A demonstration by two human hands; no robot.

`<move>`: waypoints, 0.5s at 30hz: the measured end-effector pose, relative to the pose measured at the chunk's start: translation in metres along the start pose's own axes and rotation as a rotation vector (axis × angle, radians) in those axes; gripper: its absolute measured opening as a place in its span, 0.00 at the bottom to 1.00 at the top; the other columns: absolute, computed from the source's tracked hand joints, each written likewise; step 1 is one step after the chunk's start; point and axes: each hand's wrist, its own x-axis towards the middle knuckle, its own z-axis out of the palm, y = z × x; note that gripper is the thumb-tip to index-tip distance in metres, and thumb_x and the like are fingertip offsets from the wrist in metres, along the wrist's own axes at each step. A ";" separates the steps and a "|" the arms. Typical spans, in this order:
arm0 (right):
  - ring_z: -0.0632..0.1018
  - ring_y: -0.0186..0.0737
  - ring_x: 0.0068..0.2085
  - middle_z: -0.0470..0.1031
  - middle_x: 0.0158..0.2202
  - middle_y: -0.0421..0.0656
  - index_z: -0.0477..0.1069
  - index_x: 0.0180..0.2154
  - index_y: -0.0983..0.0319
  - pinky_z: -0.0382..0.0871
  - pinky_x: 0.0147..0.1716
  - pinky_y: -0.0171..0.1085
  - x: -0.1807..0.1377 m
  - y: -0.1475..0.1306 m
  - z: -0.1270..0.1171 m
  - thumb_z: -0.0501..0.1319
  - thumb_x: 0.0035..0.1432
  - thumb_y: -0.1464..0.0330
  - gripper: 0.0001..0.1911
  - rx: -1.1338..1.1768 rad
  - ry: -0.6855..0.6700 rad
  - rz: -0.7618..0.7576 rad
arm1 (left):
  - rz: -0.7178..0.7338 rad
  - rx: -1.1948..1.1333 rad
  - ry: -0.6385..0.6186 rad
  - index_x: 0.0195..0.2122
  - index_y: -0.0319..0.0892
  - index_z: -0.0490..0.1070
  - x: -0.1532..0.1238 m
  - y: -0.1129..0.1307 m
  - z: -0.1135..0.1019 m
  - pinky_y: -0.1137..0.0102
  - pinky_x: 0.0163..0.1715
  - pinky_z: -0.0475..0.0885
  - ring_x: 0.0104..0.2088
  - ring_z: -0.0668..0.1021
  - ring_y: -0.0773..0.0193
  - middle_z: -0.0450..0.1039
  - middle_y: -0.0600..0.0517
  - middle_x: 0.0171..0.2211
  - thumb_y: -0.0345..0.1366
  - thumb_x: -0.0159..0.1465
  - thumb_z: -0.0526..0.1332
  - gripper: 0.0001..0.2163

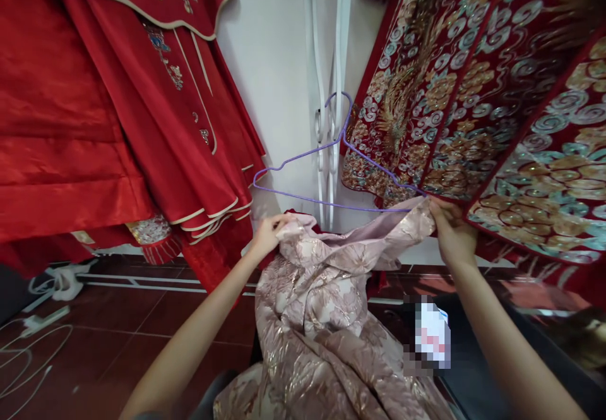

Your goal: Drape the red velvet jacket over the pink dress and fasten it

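A pale pink brocade dress (317, 300) with gold pattern hangs from my hands and spreads down toward my lap. My left hand (271, 234) is closed on the left end of its top edge. At the other end, my right hand (452, 227) pinches the top edge of the dress beside the right end of a purple hanger (296, 194). That end of the hanger meets the fabric, and whether the fingers also grip it is hidden. The hanger's left end is bare, and its hook is up by the white metal rack post (338, 47).
Red garments with cream trim (189, 110) hang at the left, and a heavily embroidered red garment (454, 104) at the right. White cables (35, 350) and a power strip (45, 321) lie on the tiled floor. A blurred-out item (432, 338) rests on a dark surface (492, 369).
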 end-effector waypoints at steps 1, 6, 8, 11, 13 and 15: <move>0.80 0.48 0.47 0.81 0.42 0.44 0.78 0.39 0.57 0.70 0.54 0.48 -0.006 0.006 -0.003 0.67 0.49 0.57 0.16 0.008 0.057 0.015 | 0.010 -0.144 -0.088 0.33 0.41 0.80 0.001 0.003 0.008 0.66 0.46 0.68 0.46 0.78 0.54 0.79 0.45 0.44 0.49 0.61 0.59 0.17; 0.82 0.46 0.42 0.82 0.38 0.43 0.79 0.37 0.59 0.76 0.48 0.44 -0.031 0.034 -0.025 0.69 0.45 0.60 0.16 -0.012 0.085 0.262 | -0.219 -0.720 -0.127 0.39 0.42 0.79 0.023 0.029 0.043 0.67 0.53 0.66 0.53 0.74 0.57 0.74 0.47 0.52 0.46 0.54 0.68 0.16; 0.82 0.45 0.39 0.82 0.37 0.42 0.80 0.35 0.59 0.78 0.42 0.41 -0.034 0.039 -0.032 0.69 0.44 0.62 0.14 0.006 0.024 0.293 | -0.356 -0.907 -0.121 0.42 0.42 0.78 0.035 0.038 0.053 0.69 0.44 0.71 0.42 0.79 0.60 0.79 0.47 0.44 0.44 0.54 0.68 0.17; 0.83 0.44 0.37 0.82 0.36 0.39 0.80 0.34 0.55 0.80 0.35 0.40 -0.034 0.037 -0.035 0.68 0.46 0.63 0.10 0.011 0.021 0.227 | -0.431 -1.147 -0.182 0.40 0.40 0.77 0.052 0.048 0.062 0.73 0.30 0.72 0.29 0.78 0.67 0.79 0.48 0.35 0.44 0.57 0.66 0.14; 0.82 0.43 0.37 0.82 0.36 0.39 0.80 0.34 0.54 0.80 0.35 0.39 -0.033 0.029 -0.034 0.69 0.46 0.63 0.09 0.020 0.031 0.225 | -0.447 -1.228 -0.162 0.35 0.38 0.77 0.058 0.051 0.065 0.73 0.24 0.71 0.25 0.77 0.67 0.79 0.48 0.31 0.45 0.59 0.64 0.14; 0.82 0.42 0.39 0.82 0.37 0.39 0.80 0.36 0.54 0.79 0.39 0.38 -0.033 0.018 -0.030 0.70 0.46 0.63 0.11 0.063 0.038 0.256 | -0.460 -1.231 -0.050 0.29 0.38 0.75 0.060 0.051 0.064 0.73 0.22 0.70 0.22 0.76 0.67 0.77 0.49 0.25 0.46 0.58 0.64 0.14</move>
